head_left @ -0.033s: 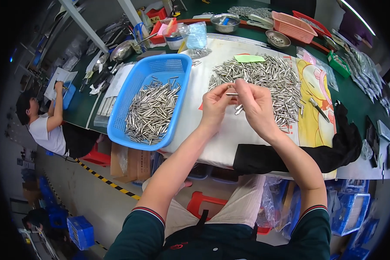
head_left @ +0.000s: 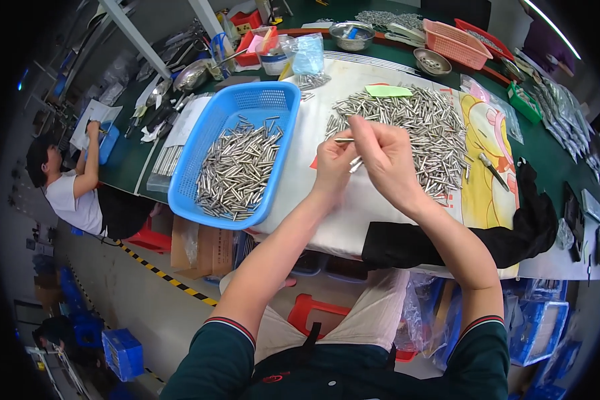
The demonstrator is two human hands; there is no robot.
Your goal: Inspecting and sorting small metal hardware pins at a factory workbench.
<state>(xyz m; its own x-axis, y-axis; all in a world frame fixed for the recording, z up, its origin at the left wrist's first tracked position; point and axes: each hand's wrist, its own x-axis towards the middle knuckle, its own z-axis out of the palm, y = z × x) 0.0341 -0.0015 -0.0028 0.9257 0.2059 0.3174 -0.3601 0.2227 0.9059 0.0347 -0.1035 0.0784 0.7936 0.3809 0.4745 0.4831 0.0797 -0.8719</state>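
Observation:
My two hands meet above the near edge of a heap of small silvery metal pins (head_left: 433, 123). Closed fingers of my left hand (head_left: 333, 167) pinch a slim metal pin (head_left: 345, 140), whose end shows by the fingertips. My right hand (head_left: 390, 160) is closed against it, its thumb and fingers hiding much of the grip. Below the right fingers another shiny metal pin (head_left: 356, 164) sticks out. To the left stands a blue plastic basket (head_left: 180, 193) holding many similar pins (head_left: 240, 170). A light green slip (head_left: 388, 91) lies on the heap.
Black cloth (head_left: 407, 243) lies along the table's front edge, under my right forearm. A dark-handled tool (head_left: 493, 172) rests on the yellow printed sheet (head_left: 477, 120). Metal bowls (head_left: 351, 37) and a pink basket (head_left: 457, 43) stand behind. A co-worker (head_left: 70, 190) sits at far left.
My fingers have shifted slightly around the pin, and its visible end now sits farther left by the left fingertips. The whole view has moved slightly.

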